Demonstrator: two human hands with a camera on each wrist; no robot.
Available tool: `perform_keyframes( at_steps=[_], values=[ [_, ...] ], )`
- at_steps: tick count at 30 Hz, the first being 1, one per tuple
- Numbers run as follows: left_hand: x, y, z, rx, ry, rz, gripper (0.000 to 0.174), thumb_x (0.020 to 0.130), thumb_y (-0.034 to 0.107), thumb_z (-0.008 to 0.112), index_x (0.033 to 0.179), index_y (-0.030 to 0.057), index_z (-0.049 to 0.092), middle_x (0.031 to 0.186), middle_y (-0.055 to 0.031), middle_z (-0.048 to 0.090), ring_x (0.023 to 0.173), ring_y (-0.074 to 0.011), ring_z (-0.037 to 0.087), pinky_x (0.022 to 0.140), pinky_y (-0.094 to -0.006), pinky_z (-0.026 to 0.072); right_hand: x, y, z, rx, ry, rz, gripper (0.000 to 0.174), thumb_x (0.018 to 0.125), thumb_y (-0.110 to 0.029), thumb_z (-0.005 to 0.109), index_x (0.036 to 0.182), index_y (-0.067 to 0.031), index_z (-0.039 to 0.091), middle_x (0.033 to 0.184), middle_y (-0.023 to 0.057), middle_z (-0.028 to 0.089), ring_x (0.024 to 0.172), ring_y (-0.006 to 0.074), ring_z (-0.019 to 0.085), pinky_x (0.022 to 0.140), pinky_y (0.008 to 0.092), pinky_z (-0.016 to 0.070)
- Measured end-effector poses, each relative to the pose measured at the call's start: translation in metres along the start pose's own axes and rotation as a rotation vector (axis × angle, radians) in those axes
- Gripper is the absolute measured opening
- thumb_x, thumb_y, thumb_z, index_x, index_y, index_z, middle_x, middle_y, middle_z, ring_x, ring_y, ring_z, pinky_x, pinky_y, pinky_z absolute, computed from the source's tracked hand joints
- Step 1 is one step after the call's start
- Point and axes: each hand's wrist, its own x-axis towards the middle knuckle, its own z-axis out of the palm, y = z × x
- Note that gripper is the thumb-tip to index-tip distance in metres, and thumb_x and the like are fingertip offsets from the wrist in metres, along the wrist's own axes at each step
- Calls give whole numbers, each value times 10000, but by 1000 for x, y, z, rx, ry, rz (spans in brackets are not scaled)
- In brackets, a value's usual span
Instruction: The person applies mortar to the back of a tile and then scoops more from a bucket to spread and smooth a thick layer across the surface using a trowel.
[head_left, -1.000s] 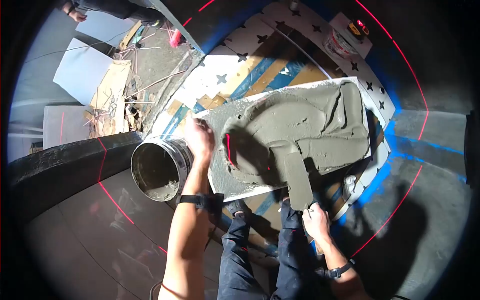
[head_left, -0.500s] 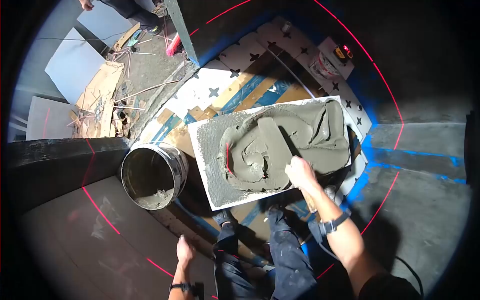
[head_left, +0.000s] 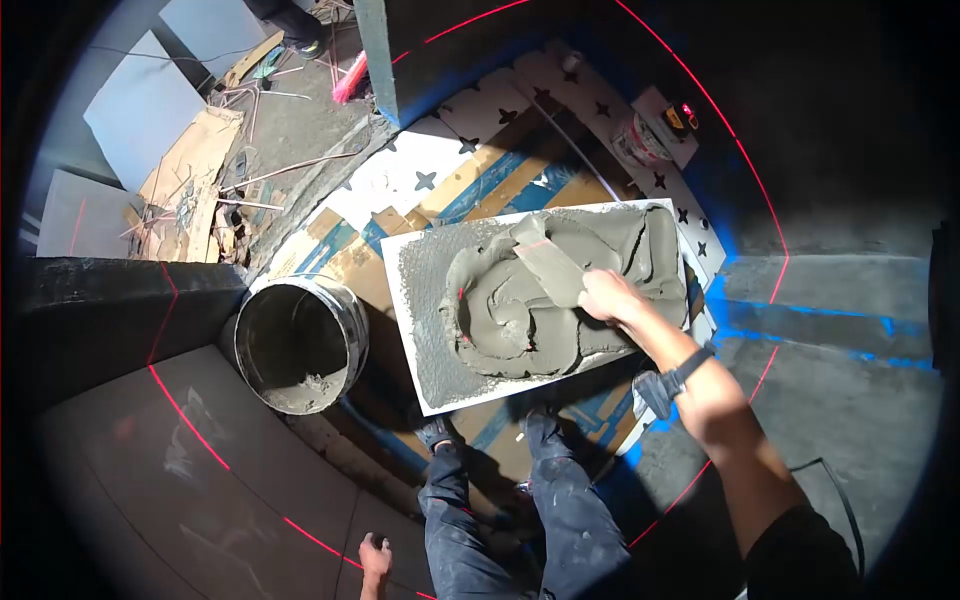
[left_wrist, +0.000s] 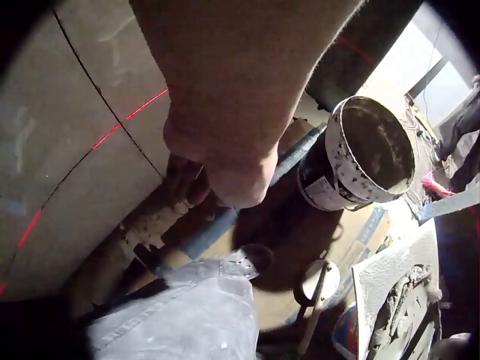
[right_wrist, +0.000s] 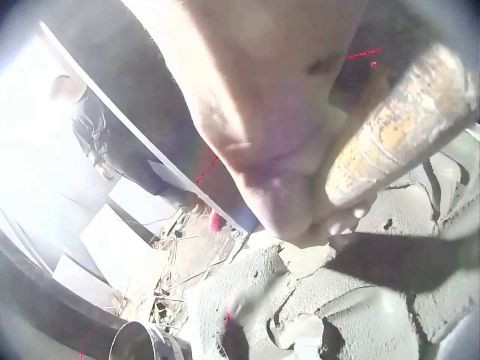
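Note:
My right hand (head_left: pixel 608 297) grips a trowel by its worn wooden handle (right_wrist: pixel 397 127), fingers wrapped round it. The trowel's flat blade (head_left: pixel 548 270) lies over thick grey mortar (head_left: pixel 610 345) near the far side of a white-edged tile (head_left: pixel 405 335). Swirls and ridges mark the mortar, while a thin combed layer coats the tile's left end. Low beside my left leg hangs my left hand (head_left: pixel 375 555), loosely curled with nothing in it. In the left wrist view, the forearm hides part of that hand (left_wrist: pixel 225 176).
A mortar-smeared bucket (head_left: pixel 350 330) stands left of the tile. Behind are patterned tiles (head_left: pixel 425 155), a small tub (head_left: pixel 640 140) and a laser level (head_left: pixel 680 117). Debris and boards (head_left: pixel 145 110) lie at upper left, near another person (right_wrist: pixel 97 135). My feet are close to the tile's near edge.
My left hand has dropped from the tile's left edge to beside my left leg. My right hand has carried the trowel from the near edge up over the mortar, then slightly right.

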Motion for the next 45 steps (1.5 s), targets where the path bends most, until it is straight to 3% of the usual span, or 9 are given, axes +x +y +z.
perform_keyframes(
  at_steps=[6, 15, 20, 25, 28, 30, 32, 39, 45],
  values=[
    [-3, 4, 22, -151, -26, -50, 200, 884, 72, 669, 1011, -80, 642, 926, -231, 721, 893, -325, 724, 800, -400, 554, -5, -28, 130, 1338, -243, 86, 163, 913, -135, 587, 806, -16, 555, 609, 80, 560, 427, 187, 577, 353, 377, 457],
    [-32, -17, 31, -307, -11, -72, 98, 887, 19, 626, 923, -71, 610, 815, -170, 698, 759, -220, 686, 712, -343, 540, -89, -96, 141, 195, -18, -165, 209, 912, -170, 530, 936, 32, 575, 822, 329, 663, 788, 479, 687, 762, 576, 536],
    [-37, -32, 35, -388, -1, -60, 52, 899, -15, 592, 879, -56, 567, 749, -117, 642, 689, -164, 626, 665, -317, 516, -6, -41, 119, -436, 373, -328, 146, 915, -123, 510, 969, -3, 574, 808, 228, 676, 689, 347, 723, 559, 440, 578],
    [-51, -39, 30, -599, 5, -191, 42, 921, -47, 556, 882, -33, 549, 718, -68, 596, 664, -140, 592, 631, -295, 501, -44, -74, 152, 212, 266, 85, 284, 950, -256, 521, 975, 16, 596, 912, 289, 693, 801, 510, 673, 777, 590, 533],
    [-60, -56, 37, -548, -17, -224, 37, 940, -32, 536, 911, -37, 560, 799, -95, 633, 707, -181, 649, 644, -331, 538, -43, -111, 190, 1048, 137, 234, 235, 939, -193, 615, 800, -36, 508, 586, 70, 481, 424, 188, 542, 346, 354, 429],
    [-62, -77, 47, -491, -26, -278, 37, 935, -26, 552, 932, -49, 581, 791, -105, 642, 702, -193, 656, 651, -338, 547, -7, -125, 232, 667, 266, -236, 198, 962, -193, 621, 862, -52, 524, 609, 32, 497, 407, 157, 489, 365, 334, 439],
    [-63, -106, 62, -439, -30, -224, 62, 925, -20, 562, 950, -61, 601, 798, -115, 654, 706, -202, 662, 657, -348, 551, -20, -182, 201, 1473, 22, 57, 164, 982, -192, 616, 885, -78, 549, 601, 4, 474, 417, 132, 484, 376, 299, 430],
    [-62, -39, 29, -551, -28, -296, 12, 906, -30, 585, 914, -37, 591, 779, -105, 668, 734, -165, 649, 693, -309, 526, -23, -148, 177, 269, 190, -123, 218, 943, -194, 505, 934, 19, 551, 802, 291, 671, 787, 476, 688, 707, 557, 536],
    [-55, -49, 25, -677, 37, -292, 19, 913, -17, 598, 910, -35, 595, 774, -97, 661, 724, -162, 644, 679, -314, 523, -11, -102, 138, -149, 279, -107, 210, 966, -131, 461, 1036, 23, 587, 926, 293, 700, 830, 399, 723, 717, 499, 577]
  ],
)
